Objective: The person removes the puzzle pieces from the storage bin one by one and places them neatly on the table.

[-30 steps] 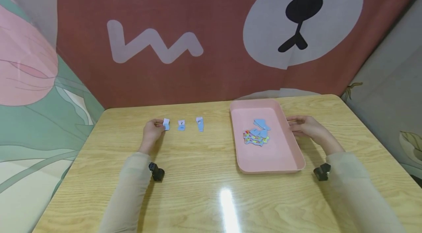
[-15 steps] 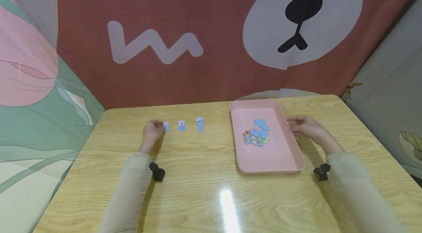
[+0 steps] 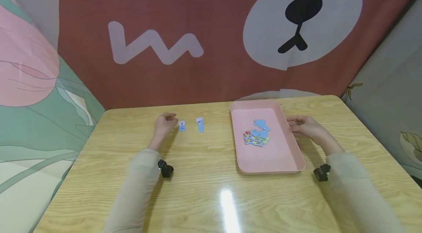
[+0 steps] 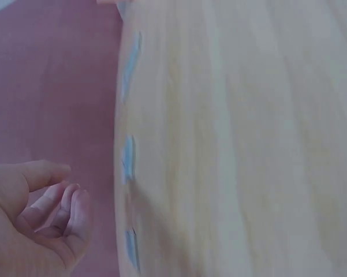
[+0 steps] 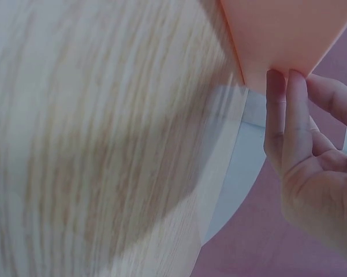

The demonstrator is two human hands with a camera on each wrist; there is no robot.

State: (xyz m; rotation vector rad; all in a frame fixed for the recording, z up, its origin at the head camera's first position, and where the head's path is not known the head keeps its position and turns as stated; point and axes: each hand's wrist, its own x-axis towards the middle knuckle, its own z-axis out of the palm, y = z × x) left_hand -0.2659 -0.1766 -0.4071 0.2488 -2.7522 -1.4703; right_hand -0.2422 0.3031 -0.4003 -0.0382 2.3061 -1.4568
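In the head view my left hand (image 3: 165,126) is over the left end of a short row of small pale-blue and white paper-like pieces. Its fingers are loosely bent with nothing between them, as the left wrist view shows. Nearest it are a square-looking piece (image 3: 182,126) and a longer piece (image 3: 200,125). A third piece (image 4: 132,249), hidden behind the hand in the head view, shows in the left wrist view. My right hand (image 3: 308,129) rests extended fingertips (image 5: 297,86) on the outer right wall of a pink tray (image 3: 270,161).
Inside the tray lie several blue cut pieces (image 3: 260,124) and a stack of colourful-edged pieces (image 3: 255,139). The wooden table (image 3: 197,174) ends at a brown cloth backdrop (image 3: 211,79) with a bear print. Black cameras sit on both wrists.
My left hand has let go of the leftmost piece and moved right and slightly up, now covering it in the head view. The right hand and tray stay in place.
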